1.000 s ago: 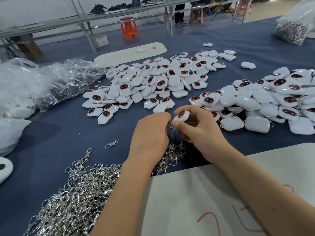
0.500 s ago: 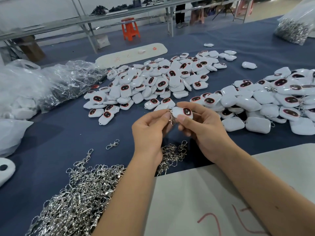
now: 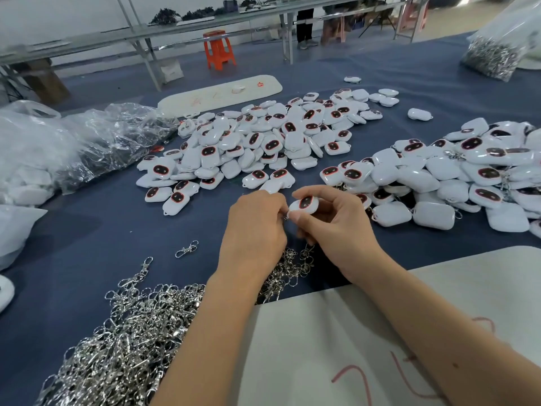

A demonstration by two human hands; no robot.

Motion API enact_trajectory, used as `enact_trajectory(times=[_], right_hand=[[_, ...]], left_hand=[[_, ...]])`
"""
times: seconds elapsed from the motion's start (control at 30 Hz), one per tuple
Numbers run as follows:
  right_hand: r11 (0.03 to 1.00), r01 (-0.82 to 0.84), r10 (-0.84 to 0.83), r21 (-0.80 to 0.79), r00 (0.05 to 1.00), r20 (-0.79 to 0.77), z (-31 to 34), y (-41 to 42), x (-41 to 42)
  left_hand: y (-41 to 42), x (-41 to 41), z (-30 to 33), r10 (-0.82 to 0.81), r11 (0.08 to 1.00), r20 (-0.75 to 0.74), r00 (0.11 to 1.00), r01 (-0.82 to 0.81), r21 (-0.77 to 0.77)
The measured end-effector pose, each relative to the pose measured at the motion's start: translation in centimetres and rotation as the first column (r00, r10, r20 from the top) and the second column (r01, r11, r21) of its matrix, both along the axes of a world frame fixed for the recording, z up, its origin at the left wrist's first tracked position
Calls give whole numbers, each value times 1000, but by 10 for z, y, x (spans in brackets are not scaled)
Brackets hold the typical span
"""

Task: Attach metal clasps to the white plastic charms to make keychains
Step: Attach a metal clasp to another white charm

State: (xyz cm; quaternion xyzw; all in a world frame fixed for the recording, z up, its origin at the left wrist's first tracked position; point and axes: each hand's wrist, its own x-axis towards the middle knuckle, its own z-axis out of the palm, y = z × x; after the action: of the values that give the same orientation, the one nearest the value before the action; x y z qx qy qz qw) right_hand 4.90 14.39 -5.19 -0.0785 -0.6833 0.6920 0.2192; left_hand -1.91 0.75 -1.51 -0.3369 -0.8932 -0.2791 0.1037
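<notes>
- Left hand (image 3: 255, 230) and forearm bare: no sleeve, glove, ring or watch.
- Right hand (image 3: 336, 227) likewise bare, with short, unpainted nails.

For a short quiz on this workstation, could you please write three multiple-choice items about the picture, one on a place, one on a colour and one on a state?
1. Where is the big heap of loose clasps?
A. near left of the table
B. far right corner
C. on the orange stool

2. What colour is the table cover?
A. green
B. dark blue
C. yellow

3. What is the right hand doing?
A. resting flat
B. pinching a white charm
C. lifting a bag

Answers:
1 A, the clasp heap lies beside the left forearm.
2 B, the table cover is dark blue.
3 B, the right hand pinches the charm while the left hand works at its end.
</notes>
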Motion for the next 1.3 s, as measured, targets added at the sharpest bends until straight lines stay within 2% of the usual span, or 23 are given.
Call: enact_trajectory(times=[0.07,0.1,0.13,0.17,0.2,0.23,0.27,0.33,0.4,0.47,0.53,0.57,0.63,0.67,0.77,0.9,0.97,1.0,1.07,1.17,1.23,1.3], right_hand=[[1000,26,-26,1,999,-28,0,0,0],[999,26,-27,-30,998,-48,1,0,1],[998,12,-16,-69,998,-67,2,1,1],[994,-14,5,-107,996,-84,4,2,2],[988,-45,30,-146,994,-103,5,2,2],[979,-75,52,-189,991,-123,7,2,2],[968,-100,69,-232,988,-138,8,3,2],[946,-136,94,-294,984,-153,9,4,2],[936,-150,107,-319,983,-150,9,5,2],[942,-135,98,-309,986,-134,9,5,2],[953,-107,78,-283,991,-111,9,4,2],[958,-91,65,-273,993,-102,9,4,2],[964,-65,44,-259,995,-88,8,3,2],[965,-57,37,-255,996,-83,8,3,2],[976,-37,23,-213,997,-68,9,2,3],[995,-12,7,-100,998,-58,8,1,3],[998,2,-6,-70,998,-61,7,0,3],[997,9,-14,-81,998,-64,7,0,3],[991,21,-30,-134,997,-67,7,0,2],[980,6,-19,-200,998,-65,7,1,1],[975,-8,-7,-220,998,-67,7,1,1],[972,-11,-6,-237,998,-70,7,1,0]], left_hand=[[0,1,-2,20,998,14,1000,-21,60],[1,2,-3,48,982,70,996,-60,182],[3,3,-5,58,925,187,981,-123,359],[5,5,-6,14,814,347,938,-212,541],[8,6,-7,-86,675,506,859,-323,663],[10,8,-7,-215,559,613,761,-419,716],[12,8,-7,-320,499,663,677,-474,725],[15,9,-7,-427,483,701,572,-511,711],[16,10,-7,-470,482,710,524,-522,704],[17,11,-7,-474,468,704,529,-526,710],[17,11,-8,-350,522,683,641,-472,710],[16,10,-9,-224,601,633,741,-406,689],[12,9,-9,-18,768,409,912,-249,590],[9,8,-9,19,827,297,955,-182,531],[2,2,-7,54,938,111,992,-88,336],[3,0,-7,83,991,25,996,-86,99],[4,1,-8,96,992,8,995,-96,78],[4,2,-8,88,987,25,996,-91,133],[6,5,-10,58,924,174,983,-119,363],[12,9,-12,-91,697,505,858,-308,648],[16,12,-11,-251,535,620,743,-428,729],[17,13,-11,-333,441,654,679,-501,745]])
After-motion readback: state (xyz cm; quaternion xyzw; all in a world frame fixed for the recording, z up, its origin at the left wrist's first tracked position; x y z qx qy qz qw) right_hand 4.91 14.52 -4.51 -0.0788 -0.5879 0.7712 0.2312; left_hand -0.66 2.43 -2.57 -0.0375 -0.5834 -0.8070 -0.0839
